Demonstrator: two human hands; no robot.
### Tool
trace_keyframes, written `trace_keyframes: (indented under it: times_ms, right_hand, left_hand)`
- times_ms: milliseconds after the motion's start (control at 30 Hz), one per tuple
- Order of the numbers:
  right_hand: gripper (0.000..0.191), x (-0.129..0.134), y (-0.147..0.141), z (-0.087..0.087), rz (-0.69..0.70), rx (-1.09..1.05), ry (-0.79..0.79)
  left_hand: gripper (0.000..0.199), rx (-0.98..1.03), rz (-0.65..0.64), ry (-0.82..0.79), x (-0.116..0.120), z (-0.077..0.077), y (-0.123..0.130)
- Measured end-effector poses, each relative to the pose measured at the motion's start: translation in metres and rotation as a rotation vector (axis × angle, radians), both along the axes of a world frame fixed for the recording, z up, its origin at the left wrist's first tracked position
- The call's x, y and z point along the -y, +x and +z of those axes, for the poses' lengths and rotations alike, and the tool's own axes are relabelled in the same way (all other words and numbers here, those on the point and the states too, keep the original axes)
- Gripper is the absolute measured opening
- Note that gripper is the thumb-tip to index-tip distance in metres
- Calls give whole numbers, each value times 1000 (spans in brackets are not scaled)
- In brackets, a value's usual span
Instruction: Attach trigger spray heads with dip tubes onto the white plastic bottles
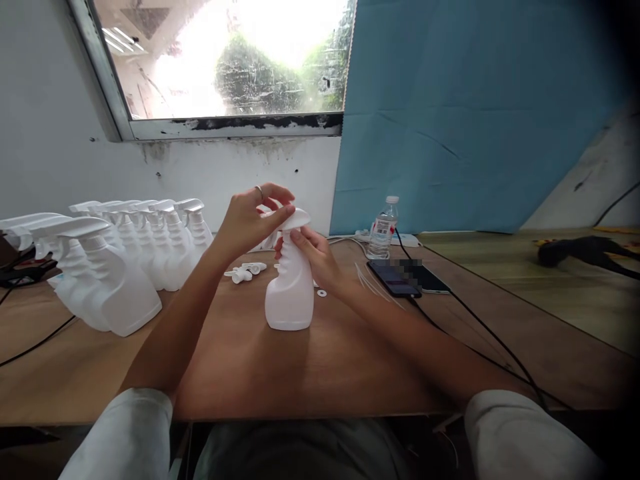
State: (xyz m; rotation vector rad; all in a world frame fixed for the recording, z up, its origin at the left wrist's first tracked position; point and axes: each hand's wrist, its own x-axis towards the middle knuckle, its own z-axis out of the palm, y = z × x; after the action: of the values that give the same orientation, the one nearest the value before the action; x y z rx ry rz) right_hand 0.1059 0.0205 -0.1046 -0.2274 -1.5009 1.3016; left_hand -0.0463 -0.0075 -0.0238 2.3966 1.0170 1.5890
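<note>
Spray bottle [290, 300]: upright on the table [230, 367], between bottle row [173, 257] at left and phone [393, 277] at right
Right hand [323, 259]: wraps the neck [290, 259]
Left hand [250, 220]: half-curled at the spray head [299, 217]; whether it grips, cannot tell
Technique: bottle flat, neck steady, spray head square

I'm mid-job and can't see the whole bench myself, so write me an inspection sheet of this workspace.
Surface: brown tabletop; no spill seen.
Job's things: white spray bottle, upright; more spray bottles at left; loose white parts between.
Clutter: water bottle and phone at right.
Hands: left hand at the spray head; right hand around the neck.
Cables: black cables at right and far left.
Surroundings: window, white wall, blue sheet.
</note>
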Motion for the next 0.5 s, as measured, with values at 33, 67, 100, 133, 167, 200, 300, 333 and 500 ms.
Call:
trace_keyframes:
  times_ms: [33,67,100,133,167,200,300,333,500]
  right_hand:
    - [29,0,1,-1,11,-4,4]
    - [28,0,1,-2,24,-11,5]
    - [27,0,2,-3,38,-17,0]
    - [27,0,2,-4,51,-20,-6]
    - [27,0,2,-5,60,-24,-13]
    - [28,-1,3,-6,64,-27,-17]
    - [29,-1,2,-5,51,-23,-4]
    - [30,0,2,-5,40,-18,2]
    - [41,3,-1,-3,-83,-1,10]
  left_hand:
    - [26,-15,17,-21,1,-1,1]
    - [26,-18,23,-44,0,-2,1]
    - [27,-15,20,-66,-1,-4,1]
    - [27,-8,13,-83,-2,-6,1]
    - [27,-2,3,-94,-4,-7,1]
    - [27,5,-5,-97,-5,-8,1]
    - [25,19,-25,-96,-7,-8,1]
    - [25,20,-29,-94,-7,-7,1]
    - [23,-1,-46,-77,-6,-7,0]
